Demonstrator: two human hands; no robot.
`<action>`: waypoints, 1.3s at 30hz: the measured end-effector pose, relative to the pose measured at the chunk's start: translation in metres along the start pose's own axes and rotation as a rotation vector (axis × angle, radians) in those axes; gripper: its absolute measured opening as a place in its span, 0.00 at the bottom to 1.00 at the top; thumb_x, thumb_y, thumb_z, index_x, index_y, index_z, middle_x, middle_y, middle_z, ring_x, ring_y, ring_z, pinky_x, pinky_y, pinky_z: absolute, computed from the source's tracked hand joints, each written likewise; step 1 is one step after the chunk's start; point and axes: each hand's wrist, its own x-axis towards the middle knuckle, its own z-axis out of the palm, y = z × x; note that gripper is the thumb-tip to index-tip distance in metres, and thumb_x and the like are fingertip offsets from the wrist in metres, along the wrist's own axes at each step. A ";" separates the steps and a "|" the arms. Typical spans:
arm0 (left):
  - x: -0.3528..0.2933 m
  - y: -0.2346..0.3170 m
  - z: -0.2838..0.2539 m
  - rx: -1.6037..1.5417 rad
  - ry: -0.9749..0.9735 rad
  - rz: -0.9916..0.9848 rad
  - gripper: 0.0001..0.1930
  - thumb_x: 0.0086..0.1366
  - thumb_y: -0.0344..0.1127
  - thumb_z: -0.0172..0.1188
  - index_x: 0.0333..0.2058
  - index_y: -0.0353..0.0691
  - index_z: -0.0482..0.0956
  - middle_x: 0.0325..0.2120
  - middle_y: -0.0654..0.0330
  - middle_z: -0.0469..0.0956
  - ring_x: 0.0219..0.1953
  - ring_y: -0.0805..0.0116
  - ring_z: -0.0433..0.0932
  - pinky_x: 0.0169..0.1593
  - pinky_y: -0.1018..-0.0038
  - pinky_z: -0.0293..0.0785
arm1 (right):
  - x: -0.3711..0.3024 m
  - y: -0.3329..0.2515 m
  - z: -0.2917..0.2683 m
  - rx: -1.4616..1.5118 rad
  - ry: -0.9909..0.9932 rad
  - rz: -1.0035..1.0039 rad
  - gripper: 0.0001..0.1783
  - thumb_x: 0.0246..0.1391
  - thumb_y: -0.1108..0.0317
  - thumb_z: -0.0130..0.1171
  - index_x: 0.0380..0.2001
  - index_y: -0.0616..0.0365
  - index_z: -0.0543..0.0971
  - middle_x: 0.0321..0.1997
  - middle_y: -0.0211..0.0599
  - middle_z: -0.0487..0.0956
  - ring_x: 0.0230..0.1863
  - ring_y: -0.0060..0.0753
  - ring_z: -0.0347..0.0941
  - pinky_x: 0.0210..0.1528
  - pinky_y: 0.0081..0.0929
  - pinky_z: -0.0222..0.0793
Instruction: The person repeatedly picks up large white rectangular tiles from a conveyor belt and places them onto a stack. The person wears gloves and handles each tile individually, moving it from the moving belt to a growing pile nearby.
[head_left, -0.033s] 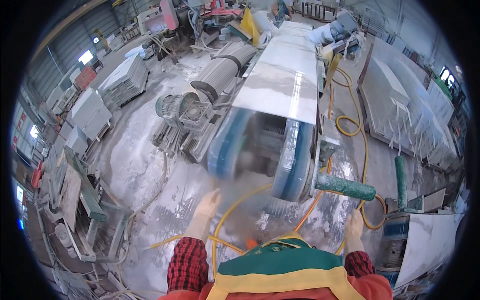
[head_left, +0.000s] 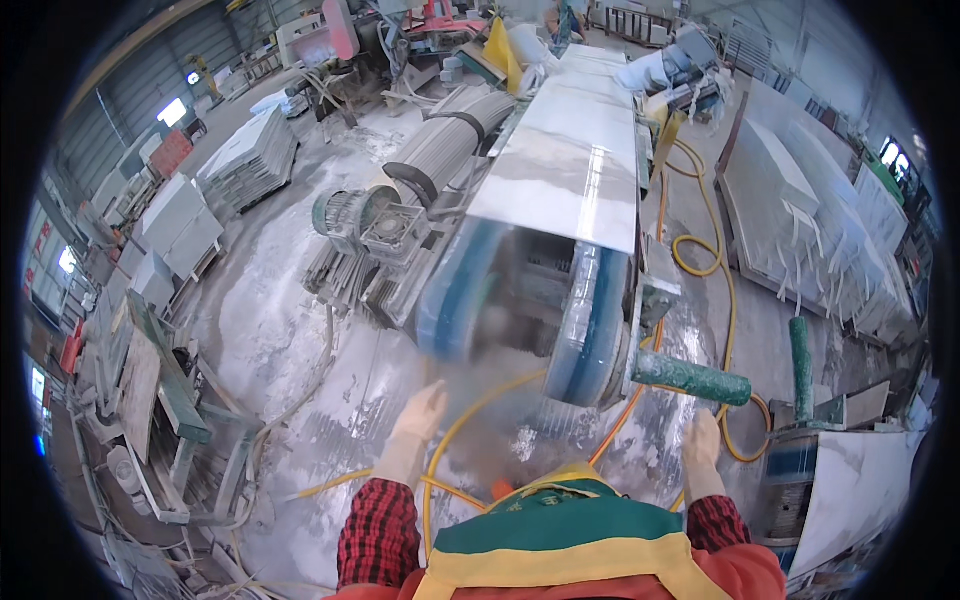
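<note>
While the left hand reaches forward with its fingers extended and its grip relaxed around nothing visible, the right hand is blurred and foreshortened, so I cannot tell how far its grip is open; no object shows in it either. Both hands are bare, well apart from each other, with red-and-black checked cuffs behind them.

The large slab is white with broad grey veining and a glossy surface, and a bright strip of reflected light runs along it near its right edge. It lies flat, lengthwise away from the person, over two wide blue belts, the left belt somewhat blurred and the right belt curving down at the near end.

Relative to the hands, the slab is ahead of both and touched by neither. The left grip is nearest the lower end of the left belt, just short of it. The right grip is just below the outer end of a green roller that juts out to the right. Between the hands, a yellow hose curves over the wet floor.
</note>
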 end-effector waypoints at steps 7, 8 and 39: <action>0.010 -0.024 -0.002 -0.048 0.204 0.068 0.21 0.79 0.44 0.56 0.64 0.43 0.81 0.56 0.44 0.85 0.63 0.46 0.82 0.68 0.60 0.75 | 0.167 -0.146 0.075 -0.047 0.300 -0.606 0.31 0.70 0.61 0.60 0.72 0.61 0.73 0.75 0.58 0.73 0.76 0.63 0.67 0.81 0.55 0.58; 0.012 -0.025 -0.011 -0.060 0.241 0.036 0.20 0.79 0.41 0.57 0.62 0.40 0.82 0.54 0.43 0.85 0.61 0.46 0.83 0.68 0.60 0.75 | 0.183 -0.164 0.080 -0.021 0.348 -0.648 0.32 0.69 0.60 0.61 0.72 0.61 0.73 0.75 0.58 0.73 0.75 0.63 0.68 0.81 0.55 0.58; 0.372 0.168 -0.032 0.446 0.296 0.838 0.29 0.67 0.45 0.67 0.66 0.45 0.78 0.66 0.42 0.72 0.68 0.38 0.68 0.72 0.46 0.63 | 0.319 -0.257 0.093 0.072 0.364 -0.381 0.26 0.62 0.61 0.65 0.60 0.61 0.80 0.65 0.57 0.80 0.69 0.62 0.73 0.75 0.54 0.65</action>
